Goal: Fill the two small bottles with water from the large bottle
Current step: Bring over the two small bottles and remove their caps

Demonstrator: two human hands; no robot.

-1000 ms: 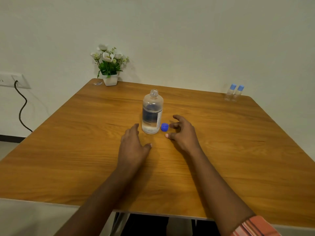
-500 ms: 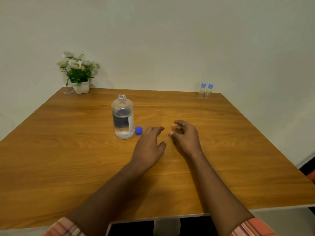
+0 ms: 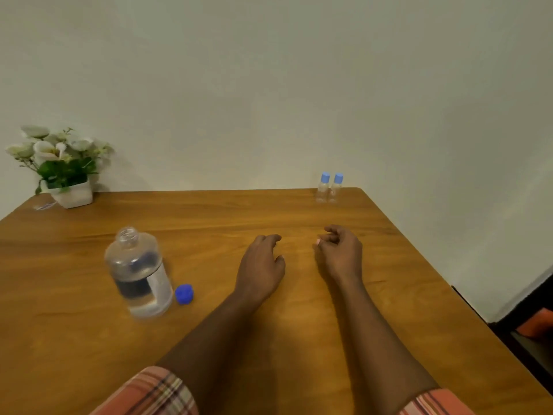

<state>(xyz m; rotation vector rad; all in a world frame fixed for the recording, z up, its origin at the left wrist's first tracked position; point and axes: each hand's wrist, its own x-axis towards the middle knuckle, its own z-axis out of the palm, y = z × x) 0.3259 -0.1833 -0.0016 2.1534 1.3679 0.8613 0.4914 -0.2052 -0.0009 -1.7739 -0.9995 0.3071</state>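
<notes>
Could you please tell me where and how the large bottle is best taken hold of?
Probably grip the large bottle round its wide body, below the shoulder, with the left hand coming from the right, over the blue cap: it stands upright, uncapped.

We get soft, dimmish indoor light with faint shadows on the table (image 3: 74, 339). We see the large bottle (image 3: 139, 272) motion-blurred and wide-angle bending at the edges.
</notes>
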